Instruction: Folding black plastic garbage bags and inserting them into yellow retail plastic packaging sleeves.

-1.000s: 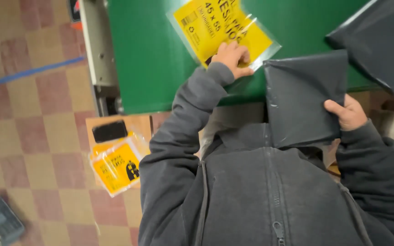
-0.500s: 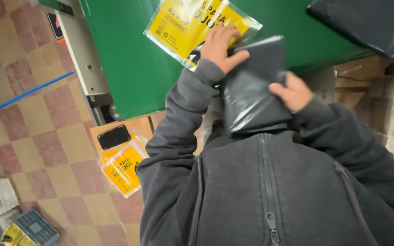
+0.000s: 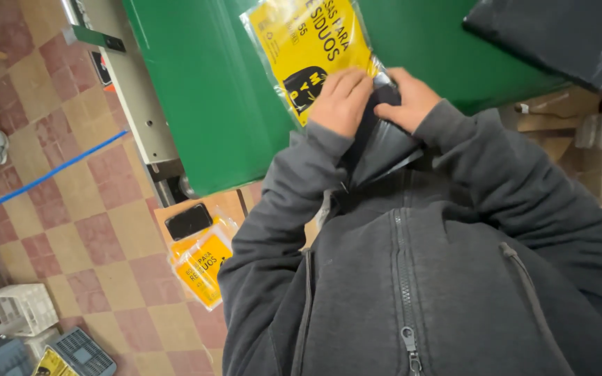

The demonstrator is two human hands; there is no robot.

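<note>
A folded stack of dark grey plastic bags (image 3: 382, 143) stands between my hands at the near edge of the green table (image 3: 203, 104). My left hand (image 3: 341, 101) presses on the mouth of a clear packet with a yellow printed label (image 3: 308, 49) and touches the top of the grey stack. My right hand (image 3: 405, 97) grips the grey stack from the right, its upper end at the packet's opening. Both sleeves are dark grey.
More dark grey plastic (image 3: 559, 35) lies at the table's far right. Below the table, a wooden stool carries a black phone (image 3: 188, 221) and yellow packets (image 3: 200, 268). White and grey crates (image 3: 19, 310) sit on the tiled floor at lower left. Cardboard boxes (image 3: 559, 118) stand right.
My right hand brought the grey bag stack from the right up to the yellow packet. The stack has been folded narrower and both hands now meet at the packet's opening.
</note>
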